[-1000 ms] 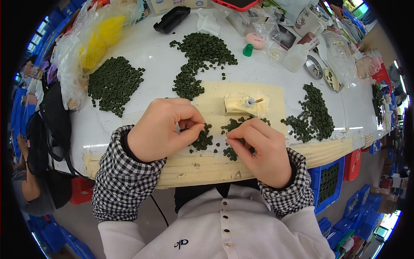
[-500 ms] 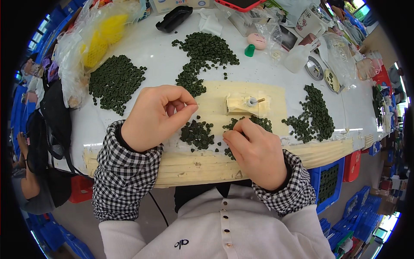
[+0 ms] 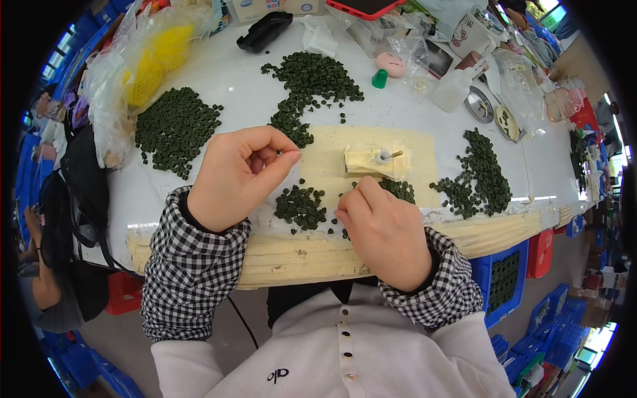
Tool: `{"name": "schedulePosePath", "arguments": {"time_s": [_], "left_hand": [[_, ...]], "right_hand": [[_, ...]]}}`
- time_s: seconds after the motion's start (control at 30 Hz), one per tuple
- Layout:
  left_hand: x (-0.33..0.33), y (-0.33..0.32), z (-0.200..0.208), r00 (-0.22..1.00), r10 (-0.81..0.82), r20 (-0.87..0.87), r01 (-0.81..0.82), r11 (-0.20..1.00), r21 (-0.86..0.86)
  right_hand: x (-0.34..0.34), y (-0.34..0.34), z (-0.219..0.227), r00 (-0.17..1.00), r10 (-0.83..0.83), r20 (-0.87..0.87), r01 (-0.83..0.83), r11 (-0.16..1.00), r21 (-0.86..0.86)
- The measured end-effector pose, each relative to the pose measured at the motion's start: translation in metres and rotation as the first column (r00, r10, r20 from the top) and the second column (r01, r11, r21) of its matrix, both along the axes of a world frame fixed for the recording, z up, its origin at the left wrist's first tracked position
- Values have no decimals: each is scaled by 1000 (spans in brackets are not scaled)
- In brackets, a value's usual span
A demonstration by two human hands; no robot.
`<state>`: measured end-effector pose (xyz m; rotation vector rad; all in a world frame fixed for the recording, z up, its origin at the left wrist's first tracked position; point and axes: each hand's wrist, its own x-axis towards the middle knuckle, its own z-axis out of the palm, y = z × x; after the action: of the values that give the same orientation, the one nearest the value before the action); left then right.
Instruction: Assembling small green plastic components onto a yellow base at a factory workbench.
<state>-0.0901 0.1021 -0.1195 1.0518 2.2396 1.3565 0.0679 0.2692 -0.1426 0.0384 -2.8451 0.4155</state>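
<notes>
My left hand (image 3: 240,178) hovers left of a taped block (image 3: 363,162), thumb and forefinger pinched together. Whatever sits between those fingertips is too small to make out. Fingers bent and tips pressed together, my right hand (image 3: 385,232) is low over small dark green round pieces in front of the block. It covers part of that heap (image 3: 398,190), and what its fingertips grip is hidden. A thin metal pin (image 3: 397,154) sticks out of a pale collar on the block. Between my hands lies another small heap of dark green pieces (image 3: 300,207).
Larger heaps of dark green pieces lie at the left (image 3: 176,129), far middle (image 3: 318,76) and right (image 3: 488,172). Yellow tape (image 3: 318,265) covers the table's front edge. At the back are a black holder (image 3: 265,32), a green cap (image 3: 379,79) and a white squeeze bottle (image 3: 454,89).
My right hand has shifted slightly left over the small pieces, its fingers drawn closer together. The left hand keeps its pinch nearly in place. The whole view has slid a little.
</notes>
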Motion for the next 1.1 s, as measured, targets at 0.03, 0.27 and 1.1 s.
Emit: {"name": "schedulePosePath", "arguments": {"time_s": [0.03, 0.27, 1.1], "left_hand": [[0, 1, 0, 1000, -1, 3, 1, 1000, -2], [0, -3, -1, 1000, 19, -8, -19, 1000, -4], [-11, 5, -13, 913, 84, -398, -97, 995, -10]], "right_hand": [[0, -1, 1, 1000, -1, 4, 1, 1000, 23], [20, 19, 29, 994, -42, -98, 29, 990, -135], [-2, 4, 6, 986, 89, -139, -51, 966, 254]]}}
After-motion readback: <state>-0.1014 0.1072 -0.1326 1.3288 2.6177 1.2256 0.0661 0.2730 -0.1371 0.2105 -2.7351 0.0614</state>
